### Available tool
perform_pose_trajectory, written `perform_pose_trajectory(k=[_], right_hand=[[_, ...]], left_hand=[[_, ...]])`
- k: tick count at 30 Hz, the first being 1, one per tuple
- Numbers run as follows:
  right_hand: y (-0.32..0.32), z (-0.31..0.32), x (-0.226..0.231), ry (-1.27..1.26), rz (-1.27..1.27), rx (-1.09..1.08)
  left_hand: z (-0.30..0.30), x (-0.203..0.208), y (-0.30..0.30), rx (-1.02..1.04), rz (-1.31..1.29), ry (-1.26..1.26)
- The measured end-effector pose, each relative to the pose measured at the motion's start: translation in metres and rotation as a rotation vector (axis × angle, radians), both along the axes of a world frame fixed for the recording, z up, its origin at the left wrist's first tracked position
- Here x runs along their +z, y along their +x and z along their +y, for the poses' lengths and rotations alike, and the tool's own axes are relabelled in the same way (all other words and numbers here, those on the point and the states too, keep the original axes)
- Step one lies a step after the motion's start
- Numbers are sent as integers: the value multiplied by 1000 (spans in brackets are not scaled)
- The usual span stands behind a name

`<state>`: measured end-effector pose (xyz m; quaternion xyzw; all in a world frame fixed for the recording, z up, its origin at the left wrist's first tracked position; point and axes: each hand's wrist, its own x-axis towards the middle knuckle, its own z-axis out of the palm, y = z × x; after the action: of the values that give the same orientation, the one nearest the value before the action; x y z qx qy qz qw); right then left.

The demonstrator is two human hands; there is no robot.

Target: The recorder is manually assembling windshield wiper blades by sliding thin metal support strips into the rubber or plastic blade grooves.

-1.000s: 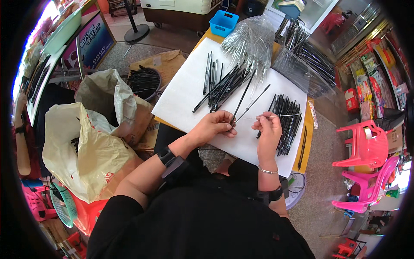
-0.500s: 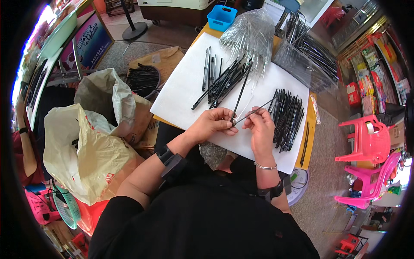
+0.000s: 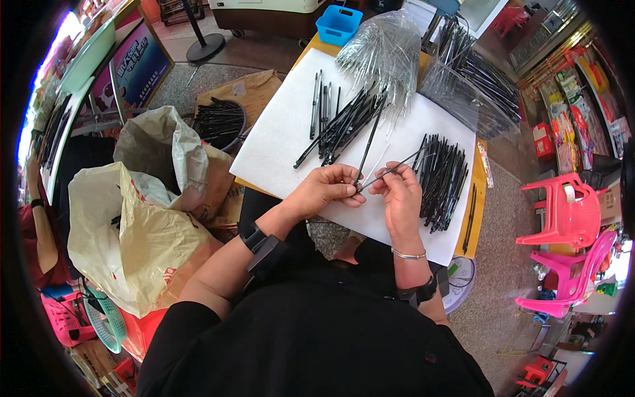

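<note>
Over the near part of a white sheet (image 3: 278,126), both hands are close together at the tips. My left hand (image 3: 329,188) is closed in a pinch on a slim black rod (image 3: 372,145) that slants up and away from it. My right hand (image 3: 399,193) pinches a thinner dark rod (image 3: 405,161), whose lower end reaches the left fingertips; whether the two rods join there is hidden by the fingers. Just right of that hand lies a neat row of black rods (image 3: 443,182). Beyond my left hand is a looser heap of black rods (image 3: 347,126).
A clear plastic bag of thin wires (image 3: 383,49) and a blue basket (image 3: 338,26) stand at the table's far side. Farther right is a clear bag with black rods (image 3: 486,83). Open sacks (image 3: 126,231) stand at left, pink chairs (image 3: 565,212) at right. Another person's arm (image 3: 43,231) shows far left.
Both hands stay in almost the same place with the rods held. The thinner rod and right fingertips have shifted very slightly; the whole view has moved a little.
</note>
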<state>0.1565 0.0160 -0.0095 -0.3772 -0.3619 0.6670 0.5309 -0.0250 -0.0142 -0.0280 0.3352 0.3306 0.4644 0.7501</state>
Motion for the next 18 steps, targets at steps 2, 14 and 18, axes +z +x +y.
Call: perform_pose_trajectory(k=[2,14,18], right_hand=[[1,0,1,11,-34,-11],[0,1,-6,2,88,59],[3,5,-11,-5,87,47]], left_hand=[[0,3,0,-2,11,-9],[0,4,-2,-23,-27,-26],[1,2,-3,-23,-40,-22]])
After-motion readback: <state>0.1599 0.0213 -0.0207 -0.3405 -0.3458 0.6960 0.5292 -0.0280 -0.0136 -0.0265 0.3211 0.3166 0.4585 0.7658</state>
